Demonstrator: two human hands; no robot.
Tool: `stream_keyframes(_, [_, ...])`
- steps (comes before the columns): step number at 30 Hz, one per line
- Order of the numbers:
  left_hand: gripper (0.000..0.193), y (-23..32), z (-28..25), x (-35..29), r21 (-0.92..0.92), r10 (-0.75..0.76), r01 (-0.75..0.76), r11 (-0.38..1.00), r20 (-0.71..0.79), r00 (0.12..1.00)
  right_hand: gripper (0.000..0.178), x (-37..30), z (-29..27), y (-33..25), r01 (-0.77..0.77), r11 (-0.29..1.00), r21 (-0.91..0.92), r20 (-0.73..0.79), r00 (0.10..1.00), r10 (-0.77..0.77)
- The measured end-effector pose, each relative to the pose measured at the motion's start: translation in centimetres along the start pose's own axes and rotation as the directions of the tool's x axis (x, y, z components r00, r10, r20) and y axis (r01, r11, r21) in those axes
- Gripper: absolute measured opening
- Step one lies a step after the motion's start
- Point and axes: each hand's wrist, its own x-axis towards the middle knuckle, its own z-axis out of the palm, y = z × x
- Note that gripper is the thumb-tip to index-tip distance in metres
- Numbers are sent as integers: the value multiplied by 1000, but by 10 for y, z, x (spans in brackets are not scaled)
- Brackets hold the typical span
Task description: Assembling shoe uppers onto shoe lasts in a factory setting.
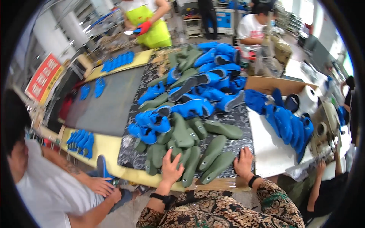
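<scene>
My left hand (172, 168) rests on the near edge of a pile of green shoe lasts, its fingers spread and touching them; I see no grip on any one. My right hand (243, 161) lies at the table's right front, fingers stretched out and nothing in them. Between the two hands lie a green shoe last (218, 168) and another green last (212, 152), side by side and slanting. Farther off, one more green last (224, 130) lies crosswise. Behind the lasts is a heap of blue shoe uppers (194, 108), some with grey soles or linings showing.
A dark marbled tabletop (131, 150) carries the heap. Left of it runs a dark conveyor belt (110, 102) with a few blue uppers. More blue uppers (283, 123) stand on a white table (262, 152) at right, beside a sewing machine (325, 125). A person (49, 182) sits close at left; others work around.
</scene>
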Motion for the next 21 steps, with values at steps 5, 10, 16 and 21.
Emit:
stream_keyframes(5, [47,-6,0,2,19,27,-27,999,-1,1000,52,5,3,-1,-2,999,-51,34,999,3])
stream_keyframes(10, [46,-9,0,8,49,56,-55,997,-10,998,51,11,3,-4,13,999,-46,57,998,-10])
stream_keyframes(16, [48,-10,-12,2,33,25,-24,999,-25,999,50,10,9,-9,85,996,-20,24,996,-85])
stream_keyframes(21, [48,-2,5,1,-68,70,-74,995,-59,996,52,-3,4,19,60,993,-97,13,998,-59])
